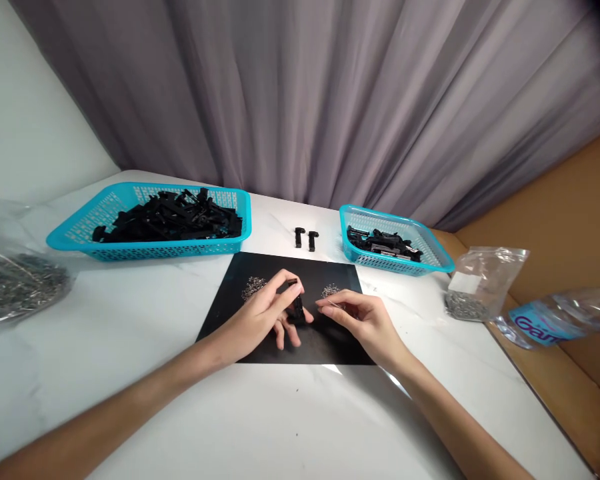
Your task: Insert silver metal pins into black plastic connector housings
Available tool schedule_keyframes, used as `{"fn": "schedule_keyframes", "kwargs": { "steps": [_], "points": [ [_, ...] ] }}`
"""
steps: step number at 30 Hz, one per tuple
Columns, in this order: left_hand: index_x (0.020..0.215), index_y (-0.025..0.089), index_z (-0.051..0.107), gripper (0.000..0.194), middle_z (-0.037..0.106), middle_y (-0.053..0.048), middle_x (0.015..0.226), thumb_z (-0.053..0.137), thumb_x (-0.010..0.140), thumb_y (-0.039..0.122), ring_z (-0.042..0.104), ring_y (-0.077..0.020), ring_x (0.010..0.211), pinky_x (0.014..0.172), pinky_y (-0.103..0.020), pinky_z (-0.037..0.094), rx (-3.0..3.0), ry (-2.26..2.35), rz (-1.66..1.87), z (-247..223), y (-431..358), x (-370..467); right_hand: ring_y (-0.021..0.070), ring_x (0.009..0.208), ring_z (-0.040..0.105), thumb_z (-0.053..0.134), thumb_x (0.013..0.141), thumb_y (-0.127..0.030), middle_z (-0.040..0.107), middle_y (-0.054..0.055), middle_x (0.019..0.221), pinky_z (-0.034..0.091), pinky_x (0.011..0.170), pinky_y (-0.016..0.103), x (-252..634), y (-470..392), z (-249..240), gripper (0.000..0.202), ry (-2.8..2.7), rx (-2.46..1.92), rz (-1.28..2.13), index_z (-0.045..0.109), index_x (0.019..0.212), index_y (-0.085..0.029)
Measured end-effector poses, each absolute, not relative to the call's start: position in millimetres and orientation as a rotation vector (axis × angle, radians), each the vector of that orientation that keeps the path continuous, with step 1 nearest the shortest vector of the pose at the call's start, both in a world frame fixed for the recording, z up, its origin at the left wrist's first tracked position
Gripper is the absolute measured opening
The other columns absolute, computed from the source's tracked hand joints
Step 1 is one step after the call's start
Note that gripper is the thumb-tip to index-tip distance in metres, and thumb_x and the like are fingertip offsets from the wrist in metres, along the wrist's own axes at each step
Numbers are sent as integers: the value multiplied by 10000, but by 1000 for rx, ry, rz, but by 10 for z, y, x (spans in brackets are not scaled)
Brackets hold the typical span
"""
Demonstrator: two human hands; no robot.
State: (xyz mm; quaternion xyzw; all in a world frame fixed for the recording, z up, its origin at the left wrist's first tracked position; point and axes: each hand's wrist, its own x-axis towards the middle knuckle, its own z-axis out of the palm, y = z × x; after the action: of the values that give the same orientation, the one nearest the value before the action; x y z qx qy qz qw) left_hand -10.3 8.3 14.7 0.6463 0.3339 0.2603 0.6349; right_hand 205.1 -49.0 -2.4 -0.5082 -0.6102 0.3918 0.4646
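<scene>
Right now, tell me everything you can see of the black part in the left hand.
The black part is small, long and narrow, and looks like plastic. The left hand holds it over the black mat, thumb and fingers against it. It runs nearly up and down in the picture. Fingers hide some of it; finer details are unclear.

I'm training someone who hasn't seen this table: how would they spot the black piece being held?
On the white table lies a black mat. Over it, the left hand holds the black piece. Two other black pieces lie on the table beyond the mat and many more in blue baskets; this one alone is in a hand.
</scene>
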Motion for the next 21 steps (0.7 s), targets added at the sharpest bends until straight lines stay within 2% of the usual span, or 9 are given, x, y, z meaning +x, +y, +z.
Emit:
{"fn": "schedule_keyframes", "kwargs": {
  "steps": [3,6,9,11,15,18,21],
  "points": [
    [1112,257,436,406,713,-50,944,439,1007,649,784,-254,807,610,-288,564,1407,753,561,152,117,-113,213,868,711,748,879,-409,781,56,989,550,759,330,2058,-482,-37,207,-1455,-1245,983,793,980,-233],
    [1127,272,429,410,715,-47,973,417,1008,664,780,-280,940,832,-402,590,1296,718,523,169,138,-133,209,855,712,762,862,-437,773,56,954,556,762,324,2065,-473,-49,235,-1424,-1240,989,757,928,-211],
    [1127,285,430,367,713,-30,1045,506,995,619,761,-266,1051,1087,-481,482,1245,650,517,193,131,-157,198,833,692,744,878,-437,759,45,906,539,754,312,2074,-463,-46,233,-1438,-1232,969,734,888,-205],
    [1139,297,431,338,697,-25,1148,596,977,544,729,-250,1140,1181,-484,390,1241,593,498,208,117,-173,190,810,672,726,893,-441,751,44,900,519,732,303,2078,-460,-37,242,-1441,-1248,948,731,885,-199],
    [1259,306,473,497,640,-59,1308,765,863,376,625,-283,1298,1213,-525,337,1322,616,483,208,92,-185,195,806,658,708,904,-462,756,59,926,496,702,300,2074,-470,-13,275,-1420,-1299,905,740,904,-188],
    [1311,263,545,550,625,-95,1340,775,827,390,553,-326,1364,1193,-552,359,1385,656,486,176,78,-165,185,779,645,699,914,-450,760,53,940,472,655,288,2055,-486,6,256,-1433,-1307,868,749,911,-199],
    [1285,232,576,502,651,-93,1282,765,848,390,573,-314,1328,1155,-530,414,1396,605,479,153,58,-136,197,823,651,693,922,-426,750,58,949,479,673,296,2020,-499,19,232,-1449,-1279,815,758,890,-206]
  ]
}}
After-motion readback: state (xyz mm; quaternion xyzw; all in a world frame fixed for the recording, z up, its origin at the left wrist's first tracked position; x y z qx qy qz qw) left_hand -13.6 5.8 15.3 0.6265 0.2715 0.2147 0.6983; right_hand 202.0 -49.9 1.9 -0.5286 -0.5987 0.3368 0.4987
